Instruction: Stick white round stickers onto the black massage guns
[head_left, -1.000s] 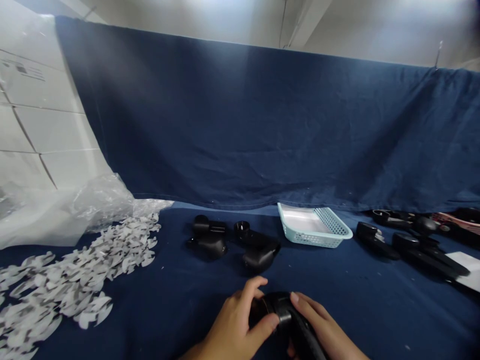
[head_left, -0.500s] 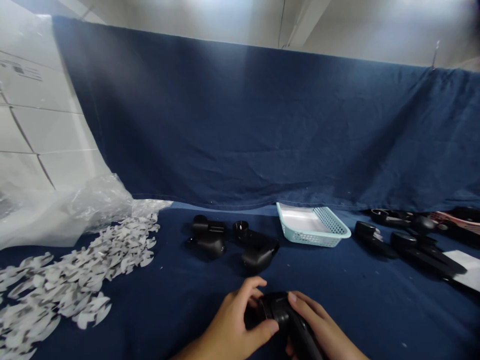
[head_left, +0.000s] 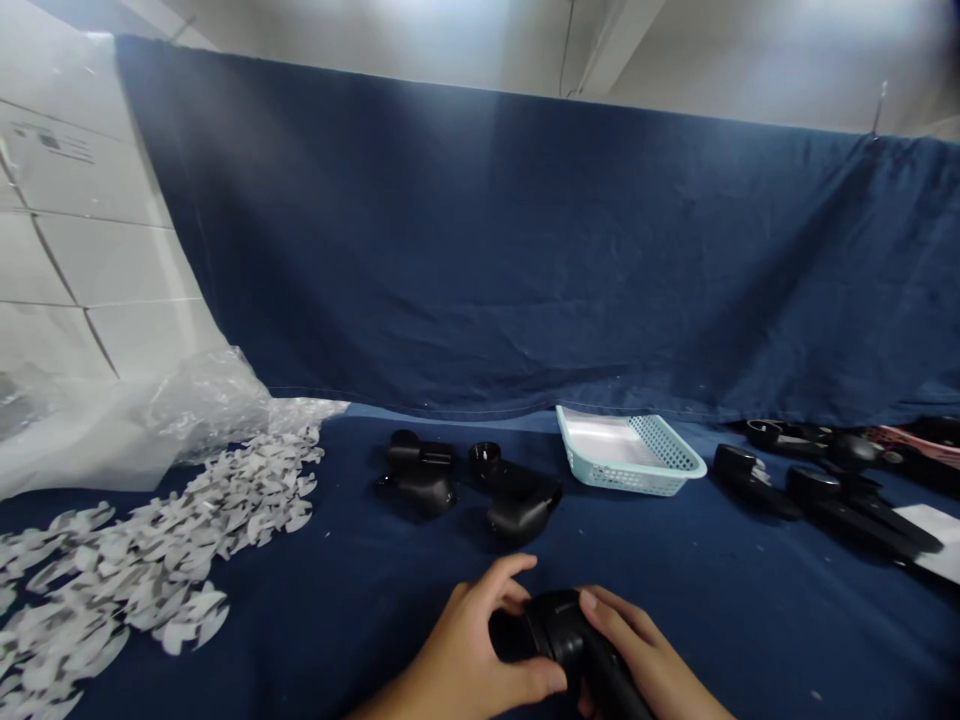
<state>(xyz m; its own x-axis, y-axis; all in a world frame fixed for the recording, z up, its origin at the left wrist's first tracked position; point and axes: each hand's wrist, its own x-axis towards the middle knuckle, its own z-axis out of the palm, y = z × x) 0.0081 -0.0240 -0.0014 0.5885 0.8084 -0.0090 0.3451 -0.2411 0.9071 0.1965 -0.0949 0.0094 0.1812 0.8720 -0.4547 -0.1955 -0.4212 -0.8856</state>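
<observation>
Near the front edge of the view, both hands hold a black plastic housing [head_left: 564, 628] with a rounded head and a handle running down to the right. My left hand [head_left: 480, 650] is closed around the head's left end, thumb in front and fingers behind; its index finger is raised. My right hand [head_left: 637, 650] grips the housing where the handle meets the head, with the thumb on top. The handle's lower end runs out of view. Just beyond my hands lie a black curved shell [head_left: 521, 508] and another pair of black parts [head_left: 424, 488].
A light blue basket [head_left: 637, 478] with white sheets inside stands at the back. Grey-white cut pieces [head_left: 172, 545] are heaped at left beside plastic wrap [head_left: 210, 400]. More black housings [head_left: 847, 515] lie at right. A dark blue cloth [head_left: 480, 250] hangs behind.
My left thumb has slid slightly right and down along the housing's head. The whole scene sits slightly further right in view. Both hands keep their hold.
</observation>
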